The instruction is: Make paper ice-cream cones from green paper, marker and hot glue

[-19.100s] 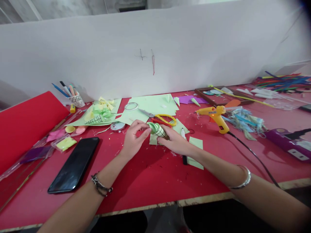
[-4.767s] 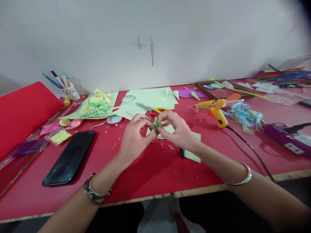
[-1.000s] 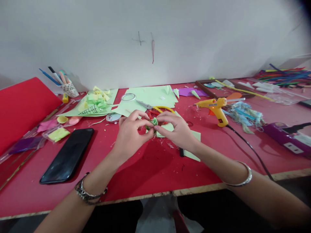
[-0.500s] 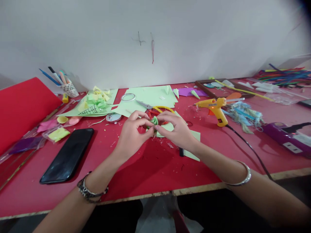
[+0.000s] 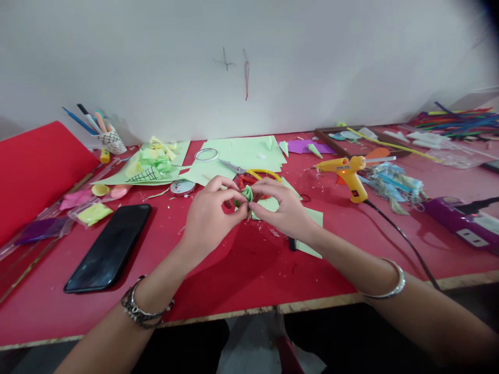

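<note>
A small piece of folded green paper (image 5: 247, 193) is pinched between my two hands above the middle of the red table. My left hand (image 5: 213, 218) grips it from the left with thumb and fingers, and my right hand (image 5: 281, 209) pinches it from the right. Fingertips hide part of its shape. Just behind the hands lie scissors with yellow handles (image 5: 263, 173), beside something shiny and red. Pale green paper pieces (image 5: 310, 246) lie under and beside my right hand.
A black phone (image 5: 109, 246) lies left. The yellow glue gun (image 5: 346, 174) stands right, its cord running to a purple power strip (image 5: 460, 221). Green sheets (image 5: 241, 148), small paper cones (image 5: 315, 150) and a pen cup (image 5: 113, 141) are at the back. A red board (image 5: 39, 171) leans far left.
Both hands stay almost in place, still pinching the green paper. The view has shifted very slightly; nothing else has visibly moved.
</note>
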{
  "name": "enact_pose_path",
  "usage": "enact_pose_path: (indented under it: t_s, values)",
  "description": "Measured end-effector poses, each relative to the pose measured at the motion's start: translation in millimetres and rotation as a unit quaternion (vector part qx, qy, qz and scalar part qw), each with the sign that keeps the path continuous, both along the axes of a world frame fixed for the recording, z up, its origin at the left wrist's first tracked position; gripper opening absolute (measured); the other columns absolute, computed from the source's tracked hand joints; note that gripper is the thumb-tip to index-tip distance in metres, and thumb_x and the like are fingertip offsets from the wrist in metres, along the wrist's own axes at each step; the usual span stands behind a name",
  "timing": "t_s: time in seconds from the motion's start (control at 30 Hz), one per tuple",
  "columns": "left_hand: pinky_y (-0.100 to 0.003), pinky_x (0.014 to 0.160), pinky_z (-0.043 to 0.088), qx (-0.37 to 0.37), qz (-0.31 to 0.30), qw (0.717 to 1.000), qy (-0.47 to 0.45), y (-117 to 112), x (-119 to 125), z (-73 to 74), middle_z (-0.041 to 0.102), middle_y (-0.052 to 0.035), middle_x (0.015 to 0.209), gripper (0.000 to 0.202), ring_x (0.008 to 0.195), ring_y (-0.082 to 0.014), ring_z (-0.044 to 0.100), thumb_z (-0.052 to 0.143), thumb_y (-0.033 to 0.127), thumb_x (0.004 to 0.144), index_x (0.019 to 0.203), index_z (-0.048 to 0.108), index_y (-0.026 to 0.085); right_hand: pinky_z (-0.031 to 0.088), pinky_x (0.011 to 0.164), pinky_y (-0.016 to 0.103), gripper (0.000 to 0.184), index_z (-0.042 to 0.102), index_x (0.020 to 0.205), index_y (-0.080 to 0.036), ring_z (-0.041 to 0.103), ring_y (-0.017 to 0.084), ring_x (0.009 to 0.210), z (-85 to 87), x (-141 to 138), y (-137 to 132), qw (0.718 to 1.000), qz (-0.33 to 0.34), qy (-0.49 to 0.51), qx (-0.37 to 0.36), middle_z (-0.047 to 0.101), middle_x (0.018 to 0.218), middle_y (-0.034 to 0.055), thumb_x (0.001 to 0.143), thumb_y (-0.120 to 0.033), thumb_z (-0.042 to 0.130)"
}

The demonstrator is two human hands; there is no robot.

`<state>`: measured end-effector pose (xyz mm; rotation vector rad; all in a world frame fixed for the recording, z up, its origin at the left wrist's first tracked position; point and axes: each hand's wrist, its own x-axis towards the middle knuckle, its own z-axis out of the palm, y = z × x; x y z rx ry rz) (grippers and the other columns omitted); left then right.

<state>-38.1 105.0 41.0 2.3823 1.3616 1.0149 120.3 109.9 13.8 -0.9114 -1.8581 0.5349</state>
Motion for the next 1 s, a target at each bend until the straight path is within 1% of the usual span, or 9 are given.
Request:
enact_pose_path:
  t_s: [0.07, 0.2, 0.3, 0.4, 0.63, 0.8, 1.0]
  values:
    - [-0.027, 0.066, 0.044, -0.005, -0.002, 1.000, 0.004, 0.3, -0.6, 0.2, 0.055, -0.0007, 0.089, 0.007, 0.071, -0.0119, 0.053, 0.057, 0.024, 0.070, 0.069, 0.063, 0.020, 0.045, 0.071, 0.030, 0.014, 0.061, 0.085, -0.020, 0.052, 0.012, 0.074, 0.3, -0.3, -0.5, 1.000, 0.004, -0.004, -0.001, 0.056, 0.081, 0.0010, 0.073, -0.020, 0.054]
    - [-0.028, 0.065, 0.044, -0.040, -0.012, 0.999, 0.003, 0.9, -2.9, 1.0, 0.054, -0.0006, 0.092, 0.006, 0.066, -0.0101, 0.052, 0.059, 0.025, 0.069, 0.069, 0.063, 0.020, 0.045, 0.070, 0.029, 0.013, 0.061, 0.082, -0.020, 0.052, 0.012, 0.075, 0.3, -0.7, -1.5, 1.000, 0.002, -0.009, -0.001, 0.056, 0.081, 0.0006, 0.073, -0.018, 0.053]
    - [-0.028, 0.067, 0.044, -0.048, -0.016, 0.999, -0.001, 1.0, -3.7, 1.0, 0.054, -0.0006, 0.093, 0.006, 0.070, -0.0111, 0.052, 0.059, 0.025, 0.069, 0.070, 0.063, 0.020, 0.045, 0.070, 0.029, 0.013, 0.061, 0.081, -0.021, 0.052, 0.012, 0.076, -0.2, -0.5, -1.5, 1.000, 0.004, -0.014, 0.001, 0.056, 0.081, 0.0002, 0.072, -0.017, 0.053]
    - [-0.028, 0.067, 0.044, -0.046, -0.016, 0.999, -0.005, 1.5, -3.6, 0.9, 0.055, -0.0011, 0.093, 0.007, 0.073, -0.0125, 0.052, 0.058, 0.026, 0.069, 0.071, 0.063, 0.021, 0.045, 0.070, 0.030, 0.015, 0.061, 0.085, -0.021, 0.052, 0.013, 0.075, -1.2, 0.2, -0.8, 1.000, 0.007, -0.008, -0.003, 0.056, 0.082, 0.0007, 0.074, -0.021, 0.053]
    - [-0.025, 0.063, 0.043, -0.074, -0.011, 0.997, -0.025, 1.5, -1.4, 1.4, 0.054, -0.0016, 0.092, 0.008, 0.076, -0.0131, 0.052, 0.058, 0.025, 0.070, 0.067, 0.062, 0.019, 0.045, 0.072, 0.031, 0.015, 0.062, 0.088, -0.023, 0.053, 0.014, 0.080, -2.8, 0.9, 1.4, 1.000, 0.004, 0.000, -0.020, 0.058, 0.086, 0.0015, 0.076, -0.023, 0.053]
    - [-0.025, 0.063, 0.042, -0.073, 0.003, 0.996, -0.055, 0.1, 2.4, -1.2, 0.053, -0.0011, 0.090, 0.008, 0.078, -0.0129, 0.053, 0.056, 0.020, 0.070, 0.064, 0.061, 0.018, 0.044, 0.072, 0.030, 0.013, 0.062, 0.084, -0.021, 0.053, 0.013, 0.079, -0.6, 1.2, 1.4, 1.000, 0.006, -0.003, -0.023, 0.057, 0.084, 0.0014, 0.075, -0.022, 0.052]
    - [-0.027, 0.065, 0.042, -0.042, 0.012, 0.997, -0.056, -0.9, 5.7, -6.0, 0.053, -0.0012, 0.088, 0.008, 0.078, -0.0137, 0.052, 0.057, 0.023, 0.069, 0.063, 0.060, 0.018, 0.044, 0.071, 0.030, 0.011, 0.060, 0.078, -0.020, 0.052, 0.013, 0.076, 2.1, -0.6, -0.4, 1.000, -0.003, -0.004, -0.020, 0.056, 0.079, 0.0004, 0.072, -0.016, 0.052]
